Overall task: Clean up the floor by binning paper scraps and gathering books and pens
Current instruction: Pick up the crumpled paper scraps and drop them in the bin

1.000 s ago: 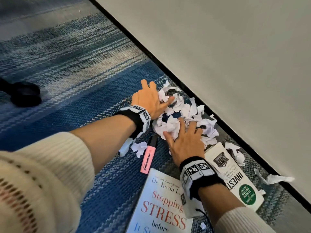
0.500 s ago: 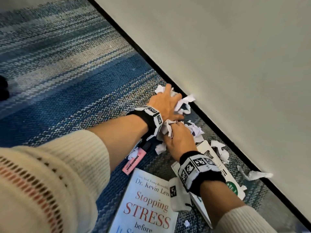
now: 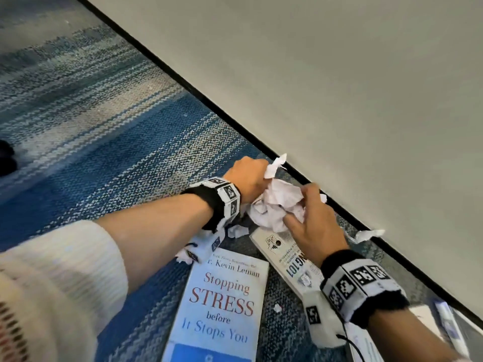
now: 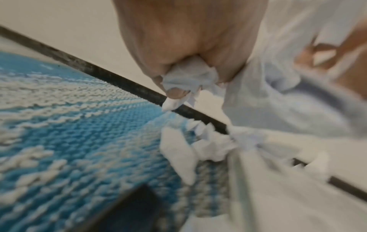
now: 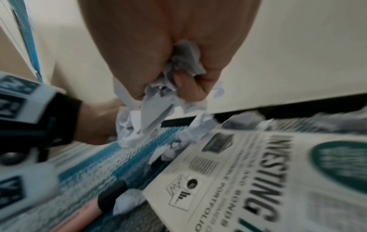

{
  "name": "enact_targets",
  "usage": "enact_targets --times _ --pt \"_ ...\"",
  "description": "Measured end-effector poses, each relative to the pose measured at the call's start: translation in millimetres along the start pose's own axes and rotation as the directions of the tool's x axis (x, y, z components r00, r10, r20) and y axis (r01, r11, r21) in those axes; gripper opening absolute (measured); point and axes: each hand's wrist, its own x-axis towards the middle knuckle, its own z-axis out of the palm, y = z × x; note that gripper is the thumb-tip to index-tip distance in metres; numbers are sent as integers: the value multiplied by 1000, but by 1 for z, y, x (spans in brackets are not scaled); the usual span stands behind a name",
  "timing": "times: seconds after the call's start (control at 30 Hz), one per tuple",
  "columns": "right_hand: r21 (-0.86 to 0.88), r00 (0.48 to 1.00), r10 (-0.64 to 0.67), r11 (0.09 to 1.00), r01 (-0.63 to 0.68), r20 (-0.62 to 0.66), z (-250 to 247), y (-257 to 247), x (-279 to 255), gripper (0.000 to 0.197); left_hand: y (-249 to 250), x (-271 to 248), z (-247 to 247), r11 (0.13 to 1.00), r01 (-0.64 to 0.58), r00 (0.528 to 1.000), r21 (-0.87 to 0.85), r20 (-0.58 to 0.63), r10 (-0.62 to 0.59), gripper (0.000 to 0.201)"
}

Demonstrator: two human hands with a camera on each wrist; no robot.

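We have both hands on the paper scraps [image 3: 277, 205] just off the carpet [image 3: 117, 158], close to the dark baseboard [image 3: 209, 100] under the wall [image 3: 339, 74]; left hand [image 3: 247, 178] fingers curled tight round its share, crumpled paper poking out between them in the left wrist view [image 4: 188, 78]; right hand [image 3: 316, 226] likewise clenched on the wad from the other side, paper squeezed between fingers and palm in the right wrist view [image 5: 178, 75]; the two hands press the bundle together between them. Loose scraps [image 3: 236, 231] lie on the carpet below the left wrist, one strip [image 3: 368, 235] against the baseboard to the right. Investing book [image 3: 285, 262] lies flat under the right forearm, its top corner just beside the wad; stress book [image 3: 222, 307] flat on the carpet beside it, nearer us; pink highlighter [image 5: 87, 213] visible only in the right wrist view, lying on the carpet near the investing book's corner, black end touching a scrap; another pen [image 3: 447, 325] at the lower right by the baseboard, blurred.
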Motion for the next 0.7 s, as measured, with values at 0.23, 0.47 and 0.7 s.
enact_targets --times 0.23,0.47,0.7 --pt "-21 991 125 992 -126 -48 -62 -3 -72 29 65 -40 -45 970 -241 961 -18 134 241 40" --pt "109 851 381 924 -367 -362 -103 18 -170 22 121 -48 -32 937 -349 929 22 139 343 47" --pt "194 667 561 816 -544 -490 -141 6 -291 20 233 -107 16 761 -648 730 -31 260 632 34"
